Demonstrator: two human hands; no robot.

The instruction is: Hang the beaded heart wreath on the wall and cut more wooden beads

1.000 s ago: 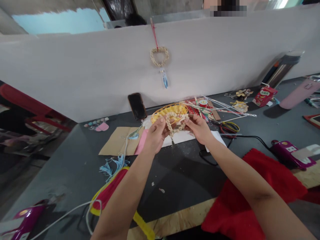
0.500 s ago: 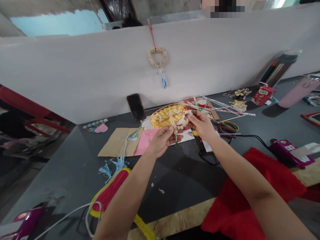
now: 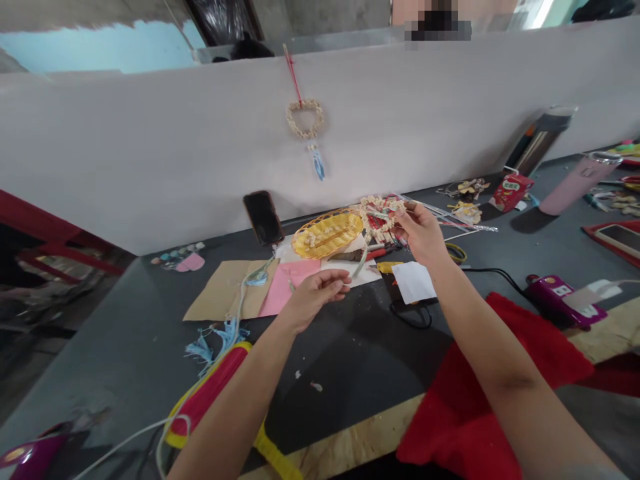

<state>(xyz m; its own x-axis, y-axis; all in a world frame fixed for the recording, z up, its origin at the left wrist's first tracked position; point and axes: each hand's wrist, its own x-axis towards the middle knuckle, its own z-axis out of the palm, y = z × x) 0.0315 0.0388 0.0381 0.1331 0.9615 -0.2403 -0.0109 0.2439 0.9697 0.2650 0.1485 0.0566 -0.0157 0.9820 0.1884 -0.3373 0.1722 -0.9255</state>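
Observation:
My right hand [image 3: 419, 230] pinches the side of a heart-shaped ring of cream beads [image 3: 373, 230], raised over the desk beside the yellow woven basket [image 3: 345, 243]. From the ring a pale green tassel [image 3: 361, 261] slants down to the left. My left hand [image 3: 323, 293] has its thumb and fingers drawn together at the tassel's lower end; the exact contact is too small to see well. Some cream beads lie inside the basket. Below it are pink paper [image 3: 280, 287] and brown paper [image 3: 220, 290].
A similar beaded heart [image 3: 306, 120] hangs on the white partition. A phone [image 3: 263, 217] leans there. Pliers [image 3: 377, 252], a red drink carton [image 3: 511, 192] and a pink bottle [image 3: 575, 183] are on the desk. Red cloth [image 3: 480, 393] covers the front edge, and a white cable [image 3: 120, 443] runs at left.
The beaded ring has moved right and slightly up with my right hand. My left hand has come off the ring and sits lower, by the tassel. The view has shifted a little.

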